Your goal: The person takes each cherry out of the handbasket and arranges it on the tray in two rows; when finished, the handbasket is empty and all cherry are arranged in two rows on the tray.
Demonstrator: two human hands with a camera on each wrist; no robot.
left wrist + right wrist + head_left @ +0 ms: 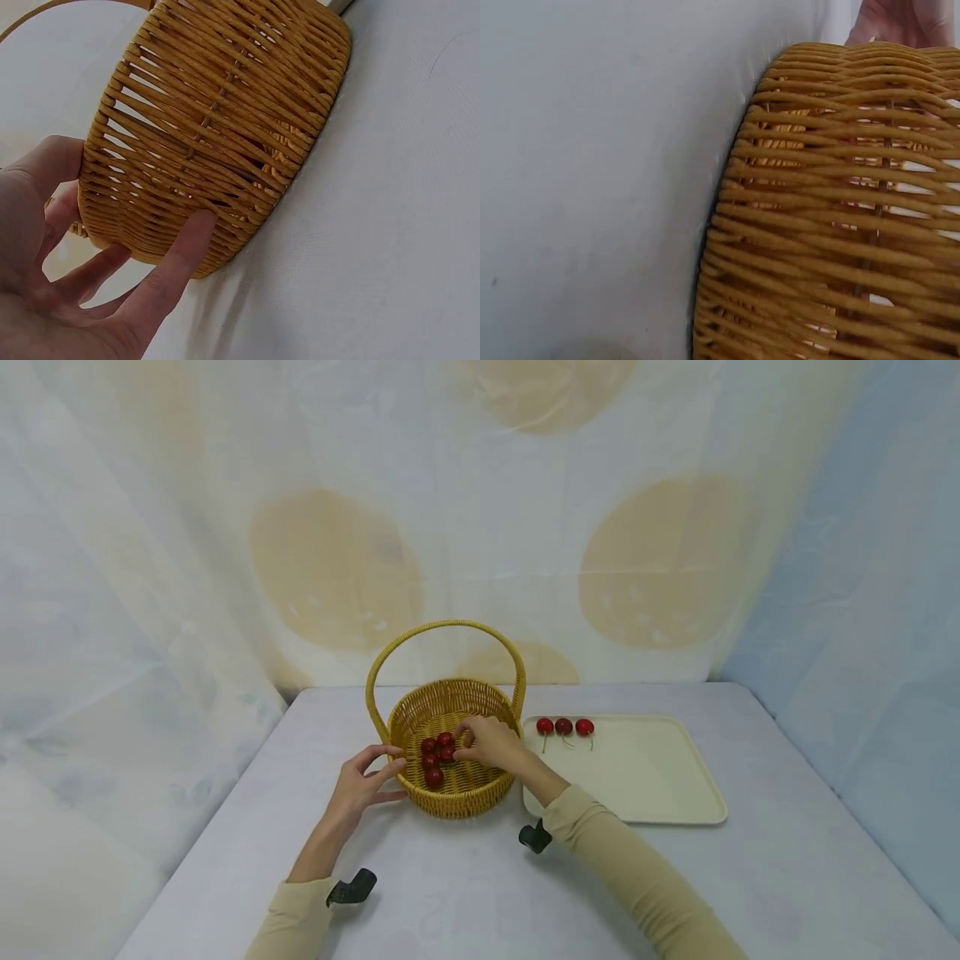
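Observation:
A round yellow wicker basket (455, 806) with a tall hoop handle stands on the table, several dark red cherries (433, 777) clustered on its floor. My left hand (362, 785) holds the basket's near-left side: some fingers reach over the rim, and one fingertip (196, 225) presses the woven outer wall. Inside the basket is my right hand (491, 745), thumb and forefinger bent and apart, their tips right beside a cherry (447, 754). The right wrist view shows the basket wall (817, 225), which hides the right fingers there.
To the basket's right lies a cream rectangular tray (637, 777). Three cherries with stems (563, 727) are lined up along its far left edge. A black wrist-camera mount (352, 888) juts from each sleeve. Patterned cloth (480, 527) hangs behind the table.

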